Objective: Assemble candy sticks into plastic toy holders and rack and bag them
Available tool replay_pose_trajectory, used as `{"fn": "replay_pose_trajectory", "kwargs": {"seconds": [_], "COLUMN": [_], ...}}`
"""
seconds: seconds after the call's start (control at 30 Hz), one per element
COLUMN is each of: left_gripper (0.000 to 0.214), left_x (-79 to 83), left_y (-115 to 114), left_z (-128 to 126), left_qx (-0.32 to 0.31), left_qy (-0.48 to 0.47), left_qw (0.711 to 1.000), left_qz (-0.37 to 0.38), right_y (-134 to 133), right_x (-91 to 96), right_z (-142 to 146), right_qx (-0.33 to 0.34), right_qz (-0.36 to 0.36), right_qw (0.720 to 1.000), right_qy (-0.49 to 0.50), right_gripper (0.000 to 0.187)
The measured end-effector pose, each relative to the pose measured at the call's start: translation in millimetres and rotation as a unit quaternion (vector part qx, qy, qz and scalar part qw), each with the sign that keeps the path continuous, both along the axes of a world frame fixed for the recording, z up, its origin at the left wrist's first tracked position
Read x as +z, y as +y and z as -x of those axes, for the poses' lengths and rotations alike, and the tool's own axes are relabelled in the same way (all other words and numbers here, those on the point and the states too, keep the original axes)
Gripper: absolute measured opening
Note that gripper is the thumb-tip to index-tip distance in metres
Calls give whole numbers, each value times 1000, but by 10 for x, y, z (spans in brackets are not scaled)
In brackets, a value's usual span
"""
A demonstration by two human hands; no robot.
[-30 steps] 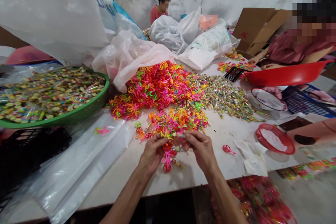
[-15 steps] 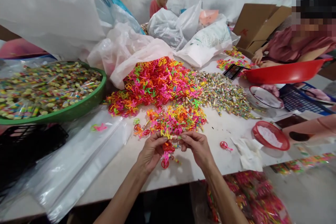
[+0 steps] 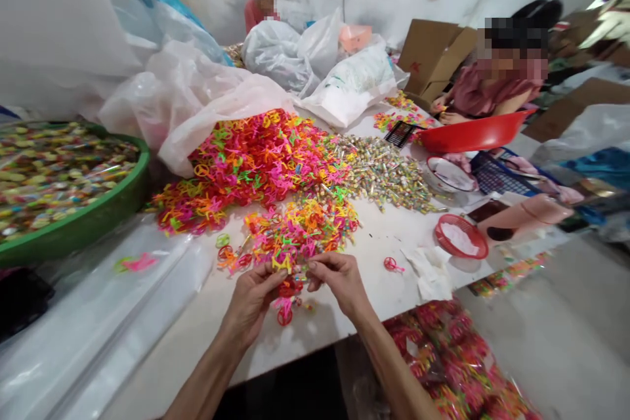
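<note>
My left hand (image 3: 252, 296) is closed, with a yellow plastic toy piece (image 3: 282, 264) pinched between thumb and fingers. Facing it, my right hand (image 3: 340, 281) pinches the end of a small candy roll in clear wrap (image 3: 298, 269), which meets the yellow piece. Fingers partly hide where the two join. Below the hands, red and pink toy pieces (image 3: 284, 314) lie on the white table (image 3: 315, 331). Just beyond my fingers is a small heap of colourful plastic toy pieces (image 3: 305, 226), with a larger heap (image 3: 260, 164) behind it.
Many wrapped candy rolls (image 3: 388, 174) are spread to the right; more fill a green basin (image 3: 118, 193) at left. Clear plastic bags (image 3: 142, 289) lie beside it. Rightward are a red basket (image 3: 465, 251), a pink bottle (image 3: 529, 215) and a tissue (image 3: 430, 272). Two people sit beyond.
The camera view has turned right, so everything sits farther left in the picture. Both hands stay together on the yellow piece and candy roll, with little change in grip.
</note>
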State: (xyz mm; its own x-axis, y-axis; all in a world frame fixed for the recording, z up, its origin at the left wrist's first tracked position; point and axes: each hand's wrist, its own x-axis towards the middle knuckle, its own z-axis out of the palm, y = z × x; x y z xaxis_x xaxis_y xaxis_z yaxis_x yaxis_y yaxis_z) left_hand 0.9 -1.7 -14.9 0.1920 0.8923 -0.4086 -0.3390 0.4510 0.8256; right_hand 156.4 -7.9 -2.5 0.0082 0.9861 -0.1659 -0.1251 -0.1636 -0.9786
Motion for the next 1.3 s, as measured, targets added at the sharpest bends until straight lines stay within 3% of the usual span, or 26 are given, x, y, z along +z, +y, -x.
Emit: {"fn": "replay_pose_trajectory", "kwargs": {"seconds": [0.07, 0.13, 0.2, 0.23, 0.27, 0.33, 0.37, 0.43, 0.5, 0.57, 0.63, 0.73, 0.8, 0.93, 1.03, 1.17, 1.3], "left_gripper": [25, 29, 31, 32, 36, 42, 42, 38, 37, 38, 34, 36, 39, 26, 18, 17, 19], "left_x": [14, 8, -36, -74, -121, -225, -271, -330, -330, -281, -213, -133, -107, -87, -61, 12, 26], "left_y": [128, 343, 621, 768, 907, 1134, 1211, 1285, 1266, 1189, 1093, 975, 933, 934, 967, 947, 845], "left_z": [71, 199, 363, 446, 524, 649, 693, 750, 780, 795, 797, 767, 730, 674, 670, 666, 648], "left_qx": [-10, 29, 55, 37, -13, -113, -149, -168, -138, -81, -19, 55, 87, 141, 174, 170, 188], "left_qy": [96, 229, 363, 427, 480, 555, 578, 600, 594, 570, 521, 382, 304, 245, 189, 101, -43], "left_qw": [993, 960, 887, 836, 783, 693, 664, 644, 661, 704, 779, 897, 936, 952, 959, 978, 981], "left_qz": [-63, -160, -280, -343, -396, -446, -451, -444, -437, -415, -350, -216, -155, -118, -120, -68, -26], "right_y": [136, 349, 633, 793, 957, 1265, 1394, 1576, 1647, 1617, 1517, 1329, 1245, 1289, 1414, 1447, 1317], "right_x": [-1, 1, -4, -15, -36, -109, -160, -274, -376, -436, -440, -367, -301, -197, -153, -180, -300], "right_z": [-109, -332, -644, -811, -971, -1226, -1308, -1390, -1407, -1419, -1448, -1464, -1425, -1394, -1583, -1870, -1875], "right_qx": [24, 4, -62, -97, -128, -133, -129, -115, -103, -96, -94, -92, -73, -53, -136, -210, -227], "right_qz": [-34, -99, -128, -113, -75, -44, -32, -22, -15, -16, -23, -38, -45, -25, 35, 90, 102], "right_qw": [997, 979, 940, 921, 900, 887, 883, 882, 881, 883, 890, 903, 911, 907, 872, 835, 846], "right_qy": [-58, -178, -311, -361, -409, -440, -450, -457, -462, -459, -446, -418, -404, -416, -469, -500, -472], "right_gripper": [23, 27, 34, 35, 33, 25, 19, 10, 8, 8, 7, 21, 26, 31, 29, 12, 8]}}
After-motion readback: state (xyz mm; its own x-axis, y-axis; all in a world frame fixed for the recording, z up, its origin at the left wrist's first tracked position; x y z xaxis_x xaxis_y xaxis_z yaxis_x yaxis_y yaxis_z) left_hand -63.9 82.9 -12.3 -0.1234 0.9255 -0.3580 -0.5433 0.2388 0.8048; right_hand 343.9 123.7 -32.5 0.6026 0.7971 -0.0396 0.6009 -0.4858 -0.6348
